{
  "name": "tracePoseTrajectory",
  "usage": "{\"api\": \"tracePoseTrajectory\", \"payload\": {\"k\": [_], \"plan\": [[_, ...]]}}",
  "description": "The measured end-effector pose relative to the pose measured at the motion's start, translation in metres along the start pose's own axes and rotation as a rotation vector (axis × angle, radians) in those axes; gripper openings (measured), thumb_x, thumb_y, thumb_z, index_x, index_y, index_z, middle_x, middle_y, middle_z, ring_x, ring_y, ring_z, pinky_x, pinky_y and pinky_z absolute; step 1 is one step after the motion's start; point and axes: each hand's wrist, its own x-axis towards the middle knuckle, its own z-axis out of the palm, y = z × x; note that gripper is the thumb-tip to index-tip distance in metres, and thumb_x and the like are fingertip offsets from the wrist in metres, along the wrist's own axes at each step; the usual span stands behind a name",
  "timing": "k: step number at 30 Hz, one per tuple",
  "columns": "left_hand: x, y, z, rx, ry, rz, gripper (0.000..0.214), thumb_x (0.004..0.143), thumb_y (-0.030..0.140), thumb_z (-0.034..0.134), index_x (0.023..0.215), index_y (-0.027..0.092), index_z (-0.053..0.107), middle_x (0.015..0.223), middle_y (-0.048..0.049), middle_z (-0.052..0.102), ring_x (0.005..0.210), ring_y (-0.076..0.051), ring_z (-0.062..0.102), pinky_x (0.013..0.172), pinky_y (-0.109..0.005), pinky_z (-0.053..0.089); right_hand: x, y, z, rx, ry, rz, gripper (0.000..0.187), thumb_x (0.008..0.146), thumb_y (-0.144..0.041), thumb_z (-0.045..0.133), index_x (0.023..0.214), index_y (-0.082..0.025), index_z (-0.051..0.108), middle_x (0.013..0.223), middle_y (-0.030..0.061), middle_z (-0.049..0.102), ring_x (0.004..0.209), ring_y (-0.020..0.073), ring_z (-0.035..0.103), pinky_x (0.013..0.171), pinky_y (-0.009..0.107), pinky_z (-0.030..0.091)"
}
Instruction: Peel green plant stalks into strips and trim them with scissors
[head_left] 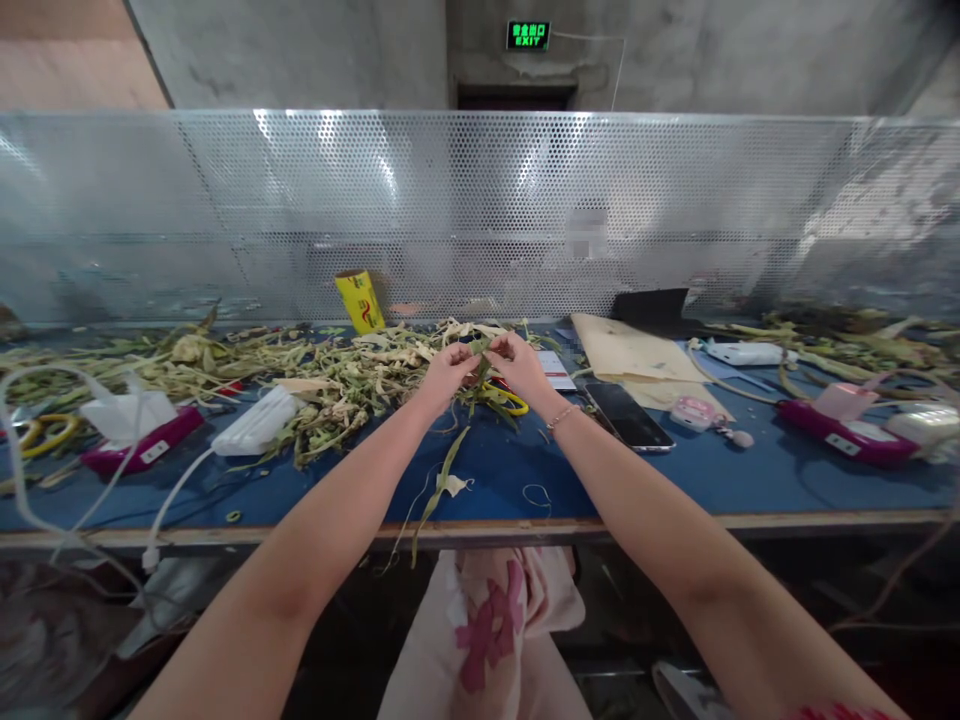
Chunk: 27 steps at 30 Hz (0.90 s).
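Note:
Above the blue tabletop, my left hand and my right hand meet with fingertips close together. Both pinch a piece of a green leafy plant, whose lower leaves hang beneath the fingers. Just below my right hand, yellow scissor handles lie partly hidden by leaves. A heap of dried, wilted plants spreads to the left of my left hand. One long leaf and a torn pale scrap lie nearer the table's front edge.
Right of my hands are a phone, brown paper and a pink earphone case. Magenta power strips with cables sit at both sides, beside a white power bank. A perforated metal screen backs the table.

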Motion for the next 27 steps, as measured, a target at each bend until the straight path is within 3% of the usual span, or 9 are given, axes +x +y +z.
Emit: {"api": "tracePoseTrajectory", "payload": {"k": [5,13,21,27], "plan": [[0.0015,-0.0005,0.0004,-0.019,0.043,0.025,0.027,0.055,0.030,0.068,0.060,0.015,0.045,0.052,0.0067,0.043,0.049,-0.005,0.043,0.051,-0.020,0.040,0.0017,0.0060,0.0035,0.192,-0.031,0.075,0.023,0.059,-0.019,0.058,0.075,-0.021,0.041,0.064,-0.0050,0.047,0.059,0.0098,0.047,0.061,0.027,0.042],[0.0051,0.0008,-0.0009,-0.146,0.143,-0.040,0.019,0.058,0.020,0.062,0.058,0.015,0.044,0.052,0.0056,0.044,0.047,-0.005,0.043,0.049,-0.017,0.037,0.0001,0.0003,0.0078,0.362,0.012,0.155,0.030,0.056,-0.018,0.059,0.068,-0.022,0.033,0.056,-0.0094,0.044,0.052,0.0074,0.046,0.056,0.025,0.044],[0.0092,-0.0044,0.0001,-0.077,0.212,0.006,0.015,0.063,0.017,0.056,0.058,0.016,0.042,0.049,0.0065,0.042,0.044,-0.005,0.040,0.047,-0.019,0.040,0.0028,0.0025,0.0104,0.228,0.007,0.102,0.022,0.057,-0.017,0.058,0.073,-0.021,0.043,0.057,-0.0070,0.047,0.054,0.0099,0.049,0.058,0.027,0.045],[0.0082,-0.0039,-0.0075,-0.007,0.042,-0.031,0.020,0.062,0.028,0.062,0.063,0.016,0.046,0.053,0.0054,0.046,0.047,-0.006,0.044,0.048,-0.020,0.039,0.0013,0.0063,0.0079,0.031,-0.051,0.029,0.008,0.060,-0.021,0.054,0.065,-0.020,0.047,0.056,-0.0042,0.047,0.053,0.0108,0.046,0.057,0.027,0.041]]}}
